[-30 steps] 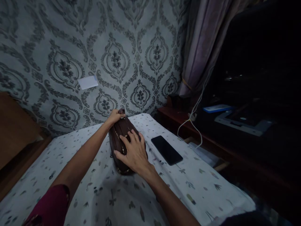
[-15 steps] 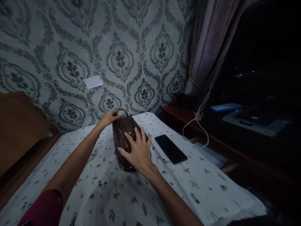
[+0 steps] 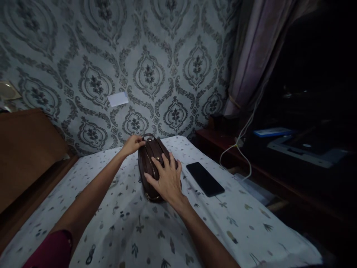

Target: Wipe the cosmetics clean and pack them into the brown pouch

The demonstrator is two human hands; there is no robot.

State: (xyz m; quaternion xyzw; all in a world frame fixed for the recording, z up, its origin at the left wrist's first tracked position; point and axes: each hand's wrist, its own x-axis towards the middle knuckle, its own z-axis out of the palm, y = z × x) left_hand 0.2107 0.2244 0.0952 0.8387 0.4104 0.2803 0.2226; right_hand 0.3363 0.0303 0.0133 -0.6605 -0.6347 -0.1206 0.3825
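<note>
A dark brown handbag [image 3: 145,163] with gold-coloured zip lines and a looped carrying handle [image 3: 150,135] lies on the patterned white sheet [image 3: 111,230]. At its far end, my left hand [image 3: 133,144] has thumb and fingers pinched together at the bag's edge, close to the zip line and the handle. The exact part between those fingertips is too small to make out. My right hand [image 3: 167,178] rests over the bag's top and right side with fingers spread, pressing on it. To the right of the bag lies a black smartphone [image 3: 205,179], touched by neither hand.
Behind the bed stands a patterned wall with a white card [image 3: 118,99] on it. A brown wooden panel [image 3: 28,149] borders the left side. On the right are a dark red shelf [image 3: 205,136], a white cable [image 3: 234,149] and a purple curtain [image 3: 251,56].
The view has shifted slightly, so everything sits a little further right. My left hand stays pinched at the bag's far end, and my right hand remains spread on the bag.
</note>
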